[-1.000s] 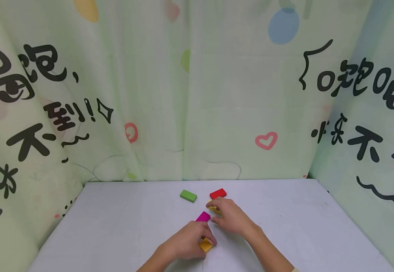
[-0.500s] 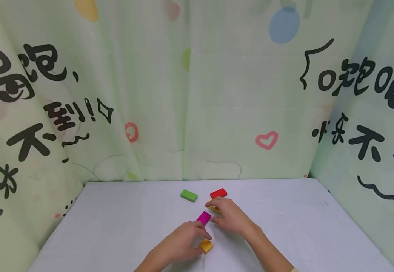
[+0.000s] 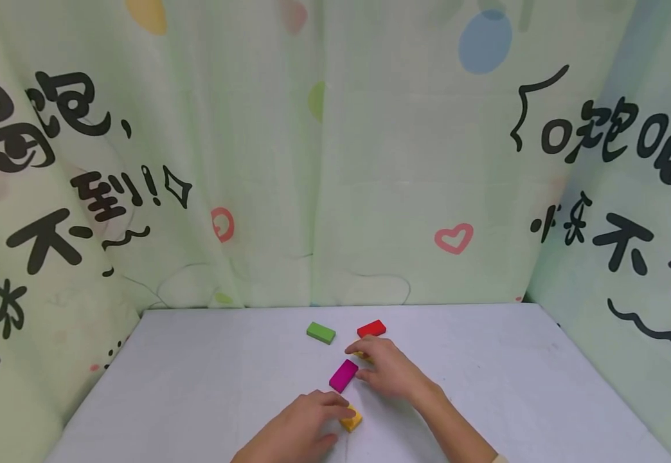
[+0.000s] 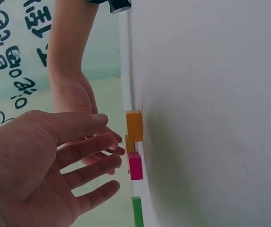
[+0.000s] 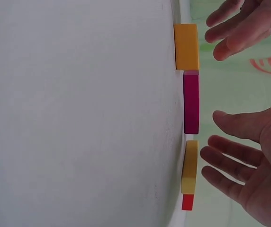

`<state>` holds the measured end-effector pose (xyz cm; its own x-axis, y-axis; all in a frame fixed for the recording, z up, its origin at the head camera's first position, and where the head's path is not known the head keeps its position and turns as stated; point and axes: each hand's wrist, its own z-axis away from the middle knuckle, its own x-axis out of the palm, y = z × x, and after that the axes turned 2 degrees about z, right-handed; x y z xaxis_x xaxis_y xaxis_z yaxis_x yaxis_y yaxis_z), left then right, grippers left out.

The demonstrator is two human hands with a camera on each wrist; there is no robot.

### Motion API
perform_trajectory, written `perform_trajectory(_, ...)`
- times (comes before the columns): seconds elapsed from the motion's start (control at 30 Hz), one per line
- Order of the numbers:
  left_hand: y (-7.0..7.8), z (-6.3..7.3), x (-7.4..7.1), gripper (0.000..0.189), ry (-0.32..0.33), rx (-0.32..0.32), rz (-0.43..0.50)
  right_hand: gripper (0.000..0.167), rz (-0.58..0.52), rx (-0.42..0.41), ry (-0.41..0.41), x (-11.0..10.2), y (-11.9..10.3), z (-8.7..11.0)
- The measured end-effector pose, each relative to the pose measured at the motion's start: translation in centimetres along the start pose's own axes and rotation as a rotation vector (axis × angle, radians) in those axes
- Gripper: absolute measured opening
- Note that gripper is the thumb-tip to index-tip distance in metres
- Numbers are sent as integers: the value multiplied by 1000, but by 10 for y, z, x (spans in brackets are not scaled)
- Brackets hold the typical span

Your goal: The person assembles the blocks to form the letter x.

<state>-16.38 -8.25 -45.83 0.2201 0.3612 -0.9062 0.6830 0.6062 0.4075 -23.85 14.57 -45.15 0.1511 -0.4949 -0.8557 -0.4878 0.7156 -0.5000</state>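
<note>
Left hand (image 3: 301,426): spread, empty | right hand (image 3: 394,370): same, screening yellow block (image 5: 189,166) (perhaps touching red block (image 3: 372,328) behind)

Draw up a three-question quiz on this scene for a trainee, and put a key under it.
1. True or false: the green block and the red block lie apart.

2. Which lies nearest the left hand?
A. the green block
B. the orange block
C. the red block

3. How many blocks lie on the table?

Key
1. True.
2. B.
3. Five: those three, plus the magenta block and the yellow block by the right hand.
</note>
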Motion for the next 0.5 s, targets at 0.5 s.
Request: perform_trajectory(0.5,-21,2,26,50,-213,6,-232,38,53,-33,-53,3,-2,-4)
